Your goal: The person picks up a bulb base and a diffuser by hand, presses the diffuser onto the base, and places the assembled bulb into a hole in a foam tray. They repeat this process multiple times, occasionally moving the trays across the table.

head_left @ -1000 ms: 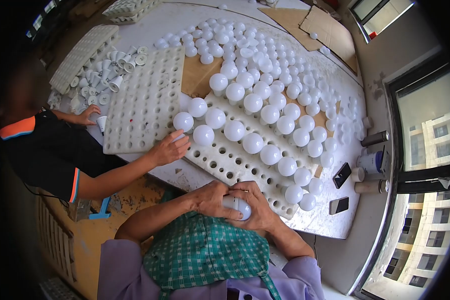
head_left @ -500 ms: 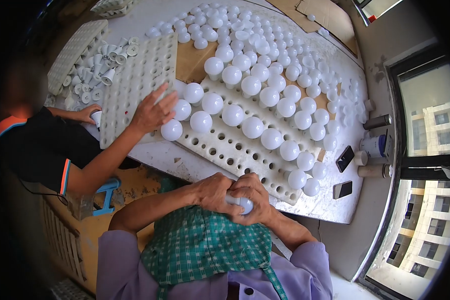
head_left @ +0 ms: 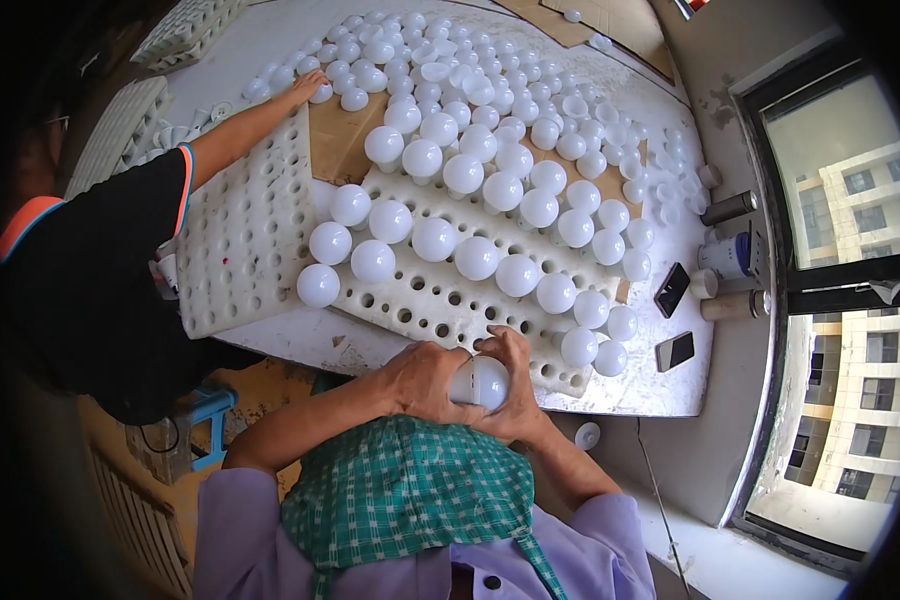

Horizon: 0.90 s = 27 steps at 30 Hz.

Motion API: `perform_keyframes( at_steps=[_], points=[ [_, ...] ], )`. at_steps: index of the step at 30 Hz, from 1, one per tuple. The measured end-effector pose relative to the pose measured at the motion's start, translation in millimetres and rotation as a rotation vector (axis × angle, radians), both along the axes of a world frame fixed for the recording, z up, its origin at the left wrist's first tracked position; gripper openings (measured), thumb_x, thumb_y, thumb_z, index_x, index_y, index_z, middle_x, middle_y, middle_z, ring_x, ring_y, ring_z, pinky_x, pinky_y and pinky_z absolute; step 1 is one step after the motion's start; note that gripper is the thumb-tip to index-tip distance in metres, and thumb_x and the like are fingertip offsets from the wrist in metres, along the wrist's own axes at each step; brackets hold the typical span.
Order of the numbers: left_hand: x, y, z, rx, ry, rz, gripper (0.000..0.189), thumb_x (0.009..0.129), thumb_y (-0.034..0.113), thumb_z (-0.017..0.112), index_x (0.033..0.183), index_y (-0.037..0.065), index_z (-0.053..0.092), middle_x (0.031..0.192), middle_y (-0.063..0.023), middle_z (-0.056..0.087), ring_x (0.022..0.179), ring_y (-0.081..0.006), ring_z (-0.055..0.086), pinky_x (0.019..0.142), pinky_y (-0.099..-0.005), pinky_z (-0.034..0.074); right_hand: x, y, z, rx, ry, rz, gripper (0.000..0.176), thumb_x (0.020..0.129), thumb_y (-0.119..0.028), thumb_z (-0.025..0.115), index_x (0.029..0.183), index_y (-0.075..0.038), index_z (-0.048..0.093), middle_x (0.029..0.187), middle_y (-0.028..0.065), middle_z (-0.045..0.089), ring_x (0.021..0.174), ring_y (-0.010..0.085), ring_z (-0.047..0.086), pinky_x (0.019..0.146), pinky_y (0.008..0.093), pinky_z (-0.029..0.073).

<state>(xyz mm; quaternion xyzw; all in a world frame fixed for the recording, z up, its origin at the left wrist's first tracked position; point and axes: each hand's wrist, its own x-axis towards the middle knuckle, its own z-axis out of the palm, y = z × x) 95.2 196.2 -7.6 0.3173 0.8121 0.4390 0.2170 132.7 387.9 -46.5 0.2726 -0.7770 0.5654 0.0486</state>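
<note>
Just in front of the green checked apron, a white light bulb (head_left: 488, 382) lies between my two hands, its round dome facing right. My left hand (head_left: 422, 384) is closed around the bulb's base end. On the dome side, my right hand (head_left: 515, 392) curves round the bulb with thumb and fingers, the forefinger raised off its upper edge. The fingers partly cover the base. Beyond my hands, a pale foam tray (head_left: 410, 317) with rows of holes holds upright bulbs (head_left: 434, 240) in its far rows; its near holes show bare.
On the left, a co-worker's hand (head_left: 311, 86) touches the loose white domes (head_left: 378, 52). Another holed foam board (head_left: 245, 240) lies near that person. Two phones (head_left: 673, 290) and several cylindrical containers (head_left: 735, 305) line the table's right side by the window.
My hands have loosened and parted slightly, showing more of the bulb. The co-worker's arm has moved from above the foam board to the loose domes farther back. The view has shifted slightly.
</note>
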Motion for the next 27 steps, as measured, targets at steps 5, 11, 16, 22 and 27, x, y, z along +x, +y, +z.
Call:
perform_keyframes(
  at_steps=[5,11,16,22,27],
  points=[
    [-5.5,2.3,-7.0,0.043,0.207,0.031,0.061,0.063,0.039,0.078,0.098,-0.008,0.060,0.076,-0.0232,0.065,0.067,-0.0352,0.067,0.063,-0.0399,0.055,17.1,-2.1,-10.6,-0.030,-0.155,-0.169,0.091,0.060,-0.015,0.083,0.136,-0.004,0.034,0.129,0.0194,0.042,0.116,0.0309,0.047,0.101,0.0399,0.038],
    [-9.5,3.3,-20.4,0.112,-0.039,0.032,0.071,0.067,0.041,0.077,0.117,-0.004,0.056,0.104,-0.0238,0.065,0.088,-0.0320,0.068,0.079,-0.0394,0.054,55.7,35.4,2.9,-0.120,-0.370,-0.636,0.079,0.062,-0.006,0.080,0.130,-0.004,0.040,0.122,0.0141,0.049,0.113,0.0249,0.050,0.097,0.0372,0.041],
    [-16.6,-9.5,-32.4,0.035,-0.154,0.076,0.057,0.074,0.025,0.075,0.120,-0.002,0.056,0.114,-0.0189,0.064,0.099,-0.0266,0.066,0.080,-0.0349,0.053,85.6,121.0,-5.7,0.024,-0.347,-1.264,0.074,0.064,-0.006,0.078,0.127,-0.004,0.041,0.117,0.0127,0.049,0.108,0.0234,0.051,0.094,0.0367,0.043],
    [-20.2,-1.3,-31.6,-0.030,-0.208,-0.004,0.047,0.077,0.022,0.072,0.116,-0.001,0.059,0.113,-0.0174,0.065,0.097,-0.0247,0.067,0.078,-0.0336,0.053,78.2,135.9,-49.6,0.578,-0.173,-1.122,0.079,0.061,-0.007,0.080,0.128,-0.003,0.040,0.116,0.0207,0.047,0.109,0.0375,0.047,0.093,0.0459,0.042],
    [-25.6,-12.0,-36.4,-0.076,-0.262,0.048,0.047,0.078,0.026,0.071,0.116,0.000,0.059,0.112,-0.0169,0.065,0.097,-0.0262,0.067,0.083,-0.0356,0.052,77.3,134.0,-62.6,0.439,-0.165,-1.061,0.090,0.061,-0.014,0.080,0.137,-0.003,0.033,0.126,0.0242,0.040,0.118,0.0397,0.041,0.101,0.0472,0.036]
  ],
)
